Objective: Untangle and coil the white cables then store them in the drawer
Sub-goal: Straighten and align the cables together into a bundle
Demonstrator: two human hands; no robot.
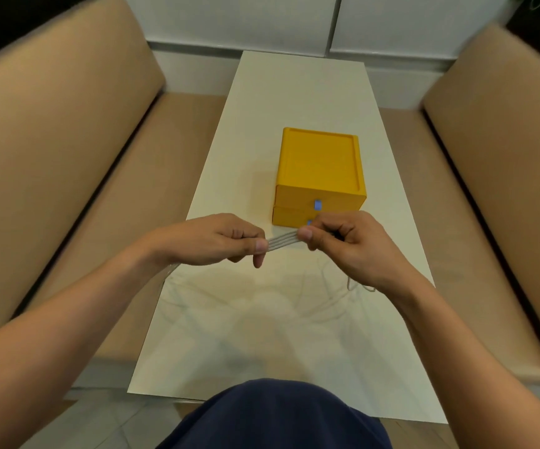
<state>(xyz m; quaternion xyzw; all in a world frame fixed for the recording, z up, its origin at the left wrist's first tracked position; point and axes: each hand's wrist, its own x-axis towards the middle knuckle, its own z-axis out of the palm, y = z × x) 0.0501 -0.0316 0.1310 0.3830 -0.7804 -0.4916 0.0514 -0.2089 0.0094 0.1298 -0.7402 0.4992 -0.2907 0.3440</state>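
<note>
A bundle of several white cable strands [283, 241] is stretched taut between my hands above the white table [294, 108]. My left hand [216, 241] pinches its left end, thumb on top. My right hand [343, 244] grips the right end with curled fingers. Loose cable [357, 286] hangs below my right wrist, and faint blurred loops trail over the table under my hands. Just behind my hands stands the yellow two-drawer box [320, 176]. Both drawers are closed, each with a blue tab handle [317, 205]; my right hand partly hides the lower tab.
Tan cushioned benches run along both sides of the table, left bench [67, 157] and right bench [505, 157]. A white wall panel [246, 21] closes the far end. My dark blue clothing [278, 416] shows at the bottom edge.
</note>
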